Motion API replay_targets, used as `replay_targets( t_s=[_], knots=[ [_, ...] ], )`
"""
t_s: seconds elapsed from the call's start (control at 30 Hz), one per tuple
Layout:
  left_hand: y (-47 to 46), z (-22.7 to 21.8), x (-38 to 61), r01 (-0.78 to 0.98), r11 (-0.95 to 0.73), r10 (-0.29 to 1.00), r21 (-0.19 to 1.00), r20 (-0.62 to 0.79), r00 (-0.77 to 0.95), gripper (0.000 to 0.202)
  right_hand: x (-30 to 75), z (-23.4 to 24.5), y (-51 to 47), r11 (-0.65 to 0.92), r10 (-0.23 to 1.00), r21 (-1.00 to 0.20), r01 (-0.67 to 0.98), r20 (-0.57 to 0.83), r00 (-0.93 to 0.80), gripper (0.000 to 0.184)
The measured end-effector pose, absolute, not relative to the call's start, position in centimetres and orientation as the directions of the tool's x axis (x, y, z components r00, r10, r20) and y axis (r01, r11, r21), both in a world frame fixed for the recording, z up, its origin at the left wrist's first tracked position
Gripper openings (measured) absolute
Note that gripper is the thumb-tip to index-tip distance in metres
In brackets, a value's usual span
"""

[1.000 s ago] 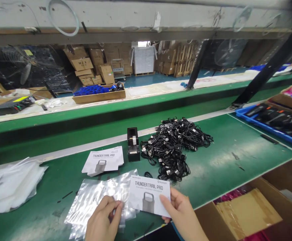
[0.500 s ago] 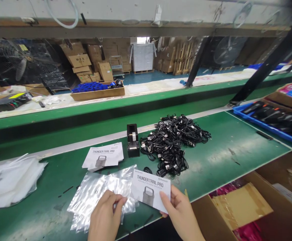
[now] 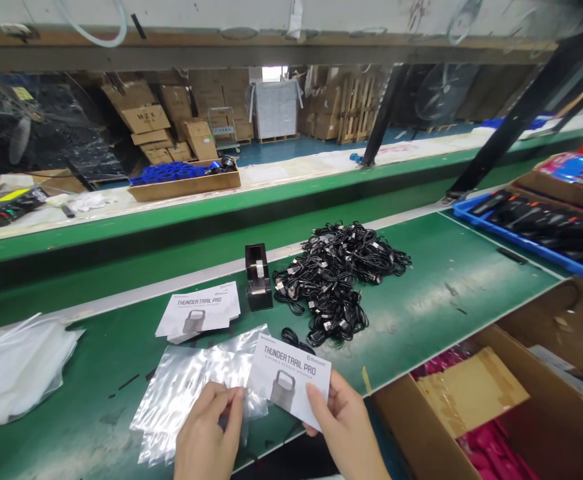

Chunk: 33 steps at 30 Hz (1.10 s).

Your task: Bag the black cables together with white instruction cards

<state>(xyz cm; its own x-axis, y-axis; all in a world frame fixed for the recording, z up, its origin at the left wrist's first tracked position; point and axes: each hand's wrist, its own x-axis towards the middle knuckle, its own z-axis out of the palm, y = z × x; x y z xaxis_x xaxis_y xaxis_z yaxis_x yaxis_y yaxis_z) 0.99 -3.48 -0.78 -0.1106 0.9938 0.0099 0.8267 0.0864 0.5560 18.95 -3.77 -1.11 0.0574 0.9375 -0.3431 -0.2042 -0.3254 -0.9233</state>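
My right hand [image 3: 339, 417] grips a white printed booklet [image 3: 291, 377] by its lower right corner, thumb on top. "THUNDER TRAIL PRO" and a picture of a speaker are on its cover. My left hand [image 3: 211, 423] is closed in a pinch just left of the booklet, over a fanned stack of clear plastic bags [image 3: 171, 387]. What lies between its fingertips, if anything, is too small to tell. More of the same booklets [image 3: 199, 312] lie in a small pile behind the bags. One coiled black cable [image 3: 291, 338] rests just beyond the held booklet.
Behind stands a black tape dispenser [image 3: 258, 277], beside a heap of black USB cables [image 3: 339, 273]. White plastic bags [image 3: 16, 373] lie at left. On the right are a blue tray [image 3: 471, 217] of black items and an open carton [image 3: 406, 413] below the table edge.
The view has shifted a little, moving the scene left. My left thumb and fingertip have drawn closer together, while my right hand keeps the booklet at nearly the same place over the bags' edge.
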Motion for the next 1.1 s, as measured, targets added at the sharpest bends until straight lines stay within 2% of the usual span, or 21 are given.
replay_targets(
  t_s=[0.17,0.3,0.47,0.6,0.7,0.8,0.9,1.1],
  knots=[
    [-3.6,-0.9,1.2,0.825,0.062,0.994,0.562,0.036,-0.099,0.032,18.7,-0.5,-4.0,-0.271,0.931,-0.929,-0.254,-0.319,0.175,0.044],
    [-3.6,-1.1,1.3,0.829,0.056,0.993,0.557,0.058,-0.105,0.031,18.4,-0.9,-4.3,-0.29,0.927,-0.93,-0.225,-0.331,0.175,0.046],
    [-3.8,-1.3,1.5,0.807,0.024,0.983,0.59,0.135,-0.127,0.028,18.7,-2.1,-5.3,-0.41,0.906,-0.902,-0.134,-0.42,0.053,0.051],
    [-4.0,-1.7,1.2,0.76,-0.024,0.977,0.649,0.177,-0.121,0.025,19.2,-1.9,-5.4,-0.538,0.841,-0.841,-0.052,-0.531,-0.11,0.046],
    [-4.2,-2.2,0.9,0.765,-0.059,0.978,0.641,0.192,-0.085,0.024,19.7,-1.4,-4.8,-0.569,0.811,-0.823,0.005,-0.562,-0.161,0.043],
    [-4.2,-2.5,0.8,0.786,-0.087,0.977,0.612,0.206,-0.053,0.023,20.4,-1.0,-4.2,-0.536,0.824,-0.841,0.076,-0.54,-0.173,0.037],
    [-4.1,-2.6,0.8,0.783,-0.112,0.978,0.612,0.209,-0.023,0.025,21.0,-0.9,-3.7,-0.5,0.811,-0.852,0.153,-0.523,-0.264,0.03],
    [-4.1,-3.4,0.6,0.782,-0.146,0.973,0.606,0.229,0.004,0.029,20.8,-1.1,-2.4,-0.43,0.866,-0.892,0.138,-0.451,-0.217,0.028]
  ],
)
